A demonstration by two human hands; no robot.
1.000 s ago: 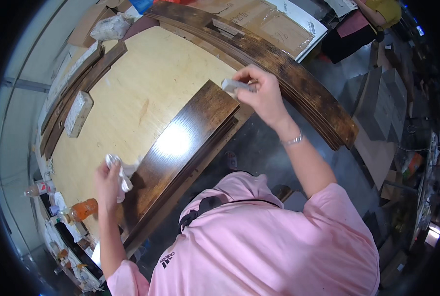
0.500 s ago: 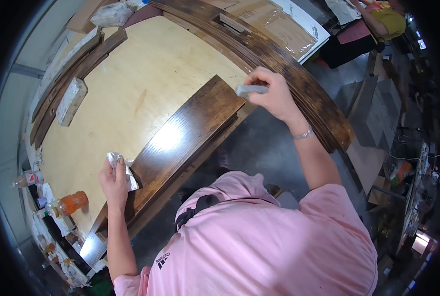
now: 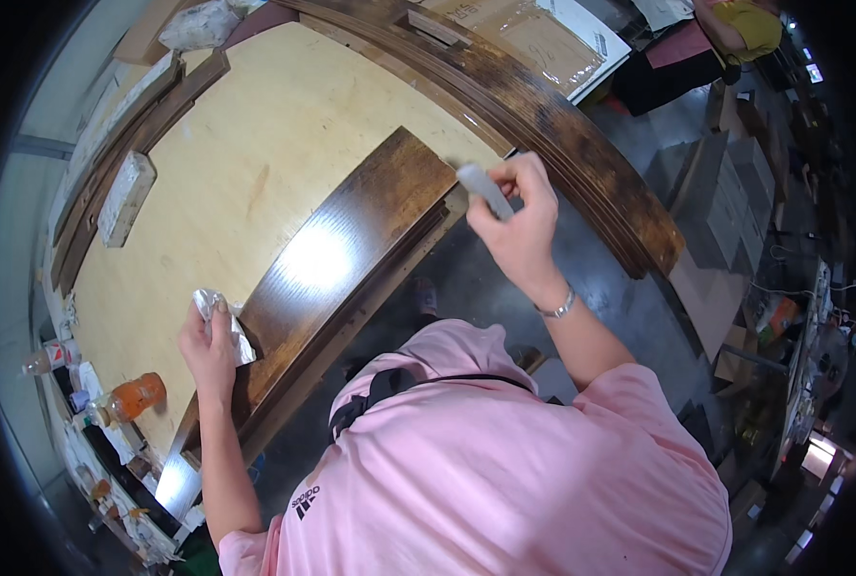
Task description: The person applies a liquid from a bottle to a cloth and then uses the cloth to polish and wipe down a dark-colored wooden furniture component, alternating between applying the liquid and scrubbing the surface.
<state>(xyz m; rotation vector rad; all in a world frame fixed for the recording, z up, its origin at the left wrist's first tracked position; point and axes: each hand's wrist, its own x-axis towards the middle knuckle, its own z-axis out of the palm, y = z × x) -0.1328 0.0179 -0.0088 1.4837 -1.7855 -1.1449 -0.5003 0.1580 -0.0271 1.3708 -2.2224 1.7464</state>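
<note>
- Board [image 3: 346,226], dark brown, glossy: lies flat along the near edge of the pale tabletop [image 3: 226,206]; long axis slants from lower left to upper right, between the two hands.
- Right hand [image 3: 524,216]: the nearer to the board's upper-right end, just beyond its corner; fingers closed round a grey block [image 3: 486,191].
- Grey block: its long axis runs roughly across the board's; the free tip points up and left, just beside the corner. Contact with the board: cannot tell.
- Left hand [image 3: 209,353]: the nearer to the board's lower-left part; thumb and fingers pinch a crumpled silvery sheet [image 3: 241,346].
- Silvery sheet: at the board's far long edge, lower edge seemingly against it.
- Orange bottle [image 3: 142,396]: lying left of the left forearm, apart from the board.
</note>
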